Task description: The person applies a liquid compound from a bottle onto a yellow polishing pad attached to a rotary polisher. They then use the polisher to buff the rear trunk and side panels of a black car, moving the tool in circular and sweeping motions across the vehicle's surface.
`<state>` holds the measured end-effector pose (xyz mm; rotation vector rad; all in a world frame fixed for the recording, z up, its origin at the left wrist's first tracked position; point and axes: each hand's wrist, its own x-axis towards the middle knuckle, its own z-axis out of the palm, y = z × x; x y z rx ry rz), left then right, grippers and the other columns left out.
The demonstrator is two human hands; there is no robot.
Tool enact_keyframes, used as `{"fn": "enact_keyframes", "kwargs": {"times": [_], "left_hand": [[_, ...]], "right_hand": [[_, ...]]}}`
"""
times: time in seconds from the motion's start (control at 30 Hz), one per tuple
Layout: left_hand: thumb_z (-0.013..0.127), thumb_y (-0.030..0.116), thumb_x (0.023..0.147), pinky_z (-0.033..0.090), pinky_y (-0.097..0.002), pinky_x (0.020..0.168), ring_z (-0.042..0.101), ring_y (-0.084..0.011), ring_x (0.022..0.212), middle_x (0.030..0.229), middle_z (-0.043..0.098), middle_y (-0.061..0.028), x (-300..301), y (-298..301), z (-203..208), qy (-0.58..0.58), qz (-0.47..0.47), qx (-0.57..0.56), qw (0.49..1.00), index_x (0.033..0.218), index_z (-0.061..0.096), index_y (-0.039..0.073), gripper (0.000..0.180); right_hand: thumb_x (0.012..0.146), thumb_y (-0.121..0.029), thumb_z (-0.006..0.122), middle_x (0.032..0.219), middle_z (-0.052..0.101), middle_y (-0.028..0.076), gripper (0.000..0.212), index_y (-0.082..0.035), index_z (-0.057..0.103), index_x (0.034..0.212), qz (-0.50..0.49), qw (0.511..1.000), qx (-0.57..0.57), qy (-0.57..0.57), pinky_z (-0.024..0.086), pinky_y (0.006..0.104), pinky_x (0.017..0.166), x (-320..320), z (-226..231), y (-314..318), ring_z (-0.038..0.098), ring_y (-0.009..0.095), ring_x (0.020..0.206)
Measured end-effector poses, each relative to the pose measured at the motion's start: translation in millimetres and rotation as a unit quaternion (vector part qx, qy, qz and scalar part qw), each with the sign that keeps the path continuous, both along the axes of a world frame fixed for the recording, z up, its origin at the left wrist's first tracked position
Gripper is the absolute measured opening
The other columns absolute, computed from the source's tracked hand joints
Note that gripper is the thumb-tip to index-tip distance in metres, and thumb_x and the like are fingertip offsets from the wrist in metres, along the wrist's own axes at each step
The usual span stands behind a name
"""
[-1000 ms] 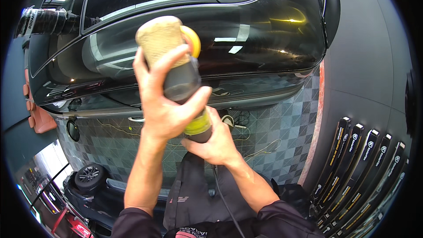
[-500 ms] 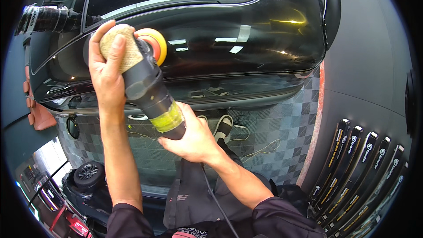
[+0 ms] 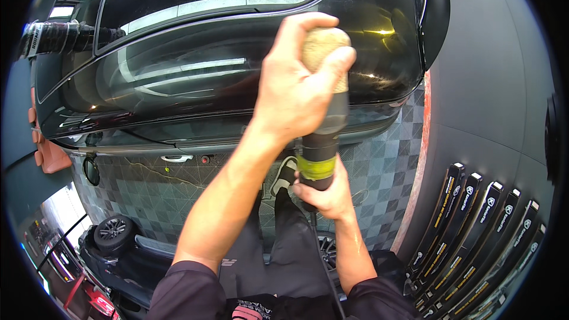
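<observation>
Both my hands hold a black polisher [image 3: 320, 147] over the side of a glossy black car [image 3: 195, 80]. My left hand [image 3: 293, 86] wraps round its head, where a tan textured cover [image 3: 323, 47] shows between thumb and fingers. Lower down, my right hand [image 3: 333, 197] grips the rear handle just below a band of yellow-green tape [image 3: 316, 169]. The tool points away from me, almost straight up the picture. Its pad is hidden beneath the head and my left hand, so I cannot tell whether it touches the paint.
A power cord [image 3: 323, 243] trails from the handle past my legs. Several long black boxes [image 3: 435, 219] stand at the right by a dark grey wall [image 3: 492, 83]. Below the car lies a grey checkered floor [image 3: 379, 160]. Another dark vehicle's wheel [image 3: 114, 230] shows at lower left.
The polisher and both hands have moved right along the car's side. From a slant it has turned nearly straight, and its orange-yellow pad has gone out of sight.
</observation>
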<state>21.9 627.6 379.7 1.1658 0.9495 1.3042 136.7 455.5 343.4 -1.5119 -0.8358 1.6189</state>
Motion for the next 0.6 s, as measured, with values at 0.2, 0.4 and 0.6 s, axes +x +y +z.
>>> {"fn": "enact_keyframes", "kwargs": {"times": [0.2,0.4,0.6], "left_hand": [[0.076,0.011,0.09,0.058,-0.0329,0.079,0.071,-0.0175,0.086,0.096,0.072,-0.0095,71.0,6.8,-10.4,0.083,0.011,0.088,0.993,0.121,0.06,0.002,0.036],[0.078,0.018,0.083,0.053,-0.0462,0.087,0.07,-0.037,0.093,0.097,0.071,-0.0177,97.6,12.7,-4.9,0.114,0.032,0.093,0.989,0.115,0.063,0.005,0.037],[0.076,0.019,0.087,0.051,-0.0453,0.091,0.066,-0.0364,0.104,0.108,0.067,-0.0182,55.4,8.7,-1.3,0.084,0.008,0.052,0.995,0.121,0.059,0.006,0.039]], "right_hand": [[0.074,-0.006,0.084,0.096,0.069,0.004,0.052,-0.003,0.055,0.118,-0.029,0.999,-0.01,0.04,0.056,0.029,0.078,54.8,-6.8,-9.5,0.067,0.013,0.084],[0.076,-0.006,0.082,0.095,0.071,0.008,0.04,0.0,0.063,0.111,-0.072,0.996,0.019,0.05,0.058,0.0309,0.074,61.4,-4.7,-7.6,0.071,0.018,0.079],[0.076,-0.005,0.081,0.093,0.069,0.007,0.039,0.0,0.062,0.11,-0.043,0.999,0.015,0.029,0.058,0.0302,0.073,31.1,-2.7,-5.7,0.07,0.017,0.078]]}}
